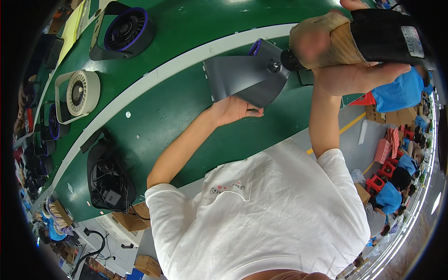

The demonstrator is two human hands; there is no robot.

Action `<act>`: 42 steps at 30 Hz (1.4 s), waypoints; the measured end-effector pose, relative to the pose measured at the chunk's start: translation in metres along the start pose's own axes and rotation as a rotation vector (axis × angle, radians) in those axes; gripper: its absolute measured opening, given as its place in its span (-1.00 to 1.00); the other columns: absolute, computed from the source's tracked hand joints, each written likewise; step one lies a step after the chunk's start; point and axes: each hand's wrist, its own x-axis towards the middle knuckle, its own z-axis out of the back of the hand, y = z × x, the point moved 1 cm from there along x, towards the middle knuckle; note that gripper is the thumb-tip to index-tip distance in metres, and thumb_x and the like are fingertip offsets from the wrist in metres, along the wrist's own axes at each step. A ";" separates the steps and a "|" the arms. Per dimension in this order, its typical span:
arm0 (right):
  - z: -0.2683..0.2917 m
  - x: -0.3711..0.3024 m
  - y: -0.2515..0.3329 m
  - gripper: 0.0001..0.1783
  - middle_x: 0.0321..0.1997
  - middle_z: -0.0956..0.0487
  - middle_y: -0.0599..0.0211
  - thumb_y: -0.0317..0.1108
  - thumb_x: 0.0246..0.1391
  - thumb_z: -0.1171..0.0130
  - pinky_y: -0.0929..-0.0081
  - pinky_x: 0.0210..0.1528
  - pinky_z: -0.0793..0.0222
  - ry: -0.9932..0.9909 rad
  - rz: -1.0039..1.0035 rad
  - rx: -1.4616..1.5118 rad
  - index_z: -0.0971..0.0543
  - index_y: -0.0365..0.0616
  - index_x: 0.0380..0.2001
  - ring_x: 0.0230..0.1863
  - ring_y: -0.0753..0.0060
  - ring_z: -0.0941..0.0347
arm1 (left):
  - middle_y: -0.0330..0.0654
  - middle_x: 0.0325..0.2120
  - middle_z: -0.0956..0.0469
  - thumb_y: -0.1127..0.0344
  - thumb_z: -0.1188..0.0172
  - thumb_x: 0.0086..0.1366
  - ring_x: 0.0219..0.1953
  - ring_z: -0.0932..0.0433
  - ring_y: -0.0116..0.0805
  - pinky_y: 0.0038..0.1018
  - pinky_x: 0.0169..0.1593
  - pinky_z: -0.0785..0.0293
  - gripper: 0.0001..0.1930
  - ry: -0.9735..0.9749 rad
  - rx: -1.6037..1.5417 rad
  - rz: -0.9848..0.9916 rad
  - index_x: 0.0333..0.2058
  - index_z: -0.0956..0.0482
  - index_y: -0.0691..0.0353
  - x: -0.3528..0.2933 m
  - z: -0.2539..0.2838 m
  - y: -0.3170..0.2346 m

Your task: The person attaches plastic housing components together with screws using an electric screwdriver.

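A dark grey desk fan [238, 77] with a bit of purple ring showing lies tilted above the green bench. My left hand [232, 111] grips it from below, its fingers partly hidden behind the casing. In my right hand [345, 80] is a power screwdriver [383, 36], black at the back and wrapped in worn tan tape toward the front. Its dark nose meets or nearly meets the round pivot [274, 66] on the fan's side; whether they touch I cannot tell.
A pale raised strip [177, 65] curves along the green bench [163, 121]. Beyond it stand a dark fan with a purple ring [125, 30] and a cream fan [80, 93]. A black bag with cables [108, 175] lies at left. People in blue and red stools [374, 183] are at right.
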 end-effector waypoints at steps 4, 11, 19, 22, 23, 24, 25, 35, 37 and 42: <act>-0.004 -0.002 0.009 -0.06 -0.80 -0.32 0.22 0.49 0.01 0.48 0.55 -0.76 -0.20 0.082 0.005 -0.498 -0.23 -0.37 -0.25 -0.85 0.40 -0.20 | 0.04 -0.18 -0.44 -0.28 0.33 0.26 -0.22 -0.44 -0.02 -0.15 -0.06 -0.40 -0.27 0.012 0.020 0.003 0.01 -0.31 0.34 -0.002 -0.004 -0.001; 0.015 -0.011 -0.009 -0.01 -0.81 -0.31 0.22 0.59 -0.11 0.41 0.56 -0.76 -0.22 0.156 -0.044 -0.647 -0.24 -0.34 -0.30 -0.84 0.38 -0.24 | 0.05 -0.16 -0.43 -0.26 0.32 0.27 -0.21 -0.44 -0.01 -0.15 -0.06 -0.40 -0.28 0.017 -0.009 -0.005 0.04 -0.28 0.34 -0.004 0.002 0.001; 0.029 -0.008 -0.018 0.07 -0.79 -0.29 0.26 0.63 -0.16 0.57 0.56 -0.75 -0.17 0.270 -0.083 -0.297 -0.33 -0.29 -0.24 -0.84 0.41 -0.20 | 0.06 -0.06 -0.40 -0.22 0.29 0.28 -0.12 -0.44 0.05 -0.13 -0.02 -0.42 -0.32 0.020 -0.101 0.005 0.09 -0.24 0.28 -0.002 0.002 -0.006; 0.034 -0.007 -0.008 0.10 -0.79 -0.28 0.27 0.64 -0.17 0.61 0.56 -0.75 -0.16 0.307 -0.029 -0.192 -0.35 -0.28 -0.23 -0.83 0.42 -0.19 | 0.05 -0.02 -0.38 -0.19 0.27 0.30 -0.07 -0.44 0.02 -0.12 0.00 -0.41 -0.35 -0.144 -0.070 0.019 0.10 -0.25 0.26 -0.009 -0.022 -0.026; 0.038 -0.012 0.002 0.09 -0.79 -0.28 0.28 0.64 -0.17 0.60 0.56 -0.75 -0.15 0.225 -0.016 -0.211 -0.35 -0.28 -0.23 -0.84 0.43 -0.18 | 0.03 0.01 -0.37 -0.17 0.26 0.30 -0.05 -0.43 -0.02 -0.12 0.02 -0.41 -0.37 -0.283 -0.028 0.024 0.10 -0.26 0.24 -0.015 -0.038 -0.039; 0.044 -0.017 0.007 0.08 -0.79 -0.28 0.29 0.64 -0.16 0.59 0.57 -0.76 -0.14 0.139 -0.008 -0.234 -0.34 -0.28 -0.24 -0.85 0.44 -0.17 | 0.02 0.03 -0.36 -0.16 0.25 0.31 -0.03 -0.43 -0.06 -0.12 0.03 -0.41 -0.39 -0.419 0.006 0.028 0.10 -0.27 0.23 -0.019 -0.045 -0.053; 0.051 -0.020 0.011 0.08 -0.79 -0.28 0.29 0.64 -0.16 0.58 0.58 -0.77 -0.13 0.058 -0.004 -0.251 -0.33 -0.28 -0.24 -0.86 0.44 -0.15 | -0.03 0.04 -0.37 -0.12 0.23 0.32 -0.01 -0.43 -0.14 -0.16 0.03 -0.41 -0.43 -0.492 0.184 -0.141 0.09 -0.30 0.21 -0.020 -0.042 -0.064; 0.161 -0.046 0.007 -0.04 -0.77 -0.27 0.33 0.53 -0.04 0.48 0.53 -0.75 -0.15 -0.096 -0.123 -0.105 -0.27 -0.30 -0.19 -0.82 0.45 -0.18 | -0.25 -0.09 -0.49 0.05 0.00 0.26 -0.08 -0.46 -0.37 -0.29 -0.04 -0.38 -0.61 -1.033 1.092 -0.472 -0.01 -0.43 0.11 -0.058 0.008 -0.298; 0.175 -0.053 0.013 -0.05 -0.75 -0.30 0.33 0.52 -0.04 0.41 0.51 -0.67 -0.18 -0.005 -0.158 -0.091 -0.25 -0.31 -0.16 -0.79 0.47 -0.20 | -0.21 -0.13 -0.51 0.10 -0.01 0.25 -0.14 -0.50 -0.36 -0.30 -0.07 -0.41 -0.64 -1.236 1.224 -0.614 -0.06 -0.48 0.15 -0.064 -0.010 -0.316; 0.189 -0.050 0.006 -0.05 -0.76 -0.29 0.30 0.53 -0.05 0.38 0.52 -0.73 -0.19 0.008 -0.136 -0.100 -0.26 -0.33 -0.23 -0.82 0.45 -0.20 | -0.06 -0.17 -0.52 0.25 -0.07 0.18 -0.24 -0.57 -0.21 -0.37 -0.11 -0.43 -0.67 -1.060 2.025 -0.981 -0.08 -0.48 0.22 0.027 -0.093 -0.313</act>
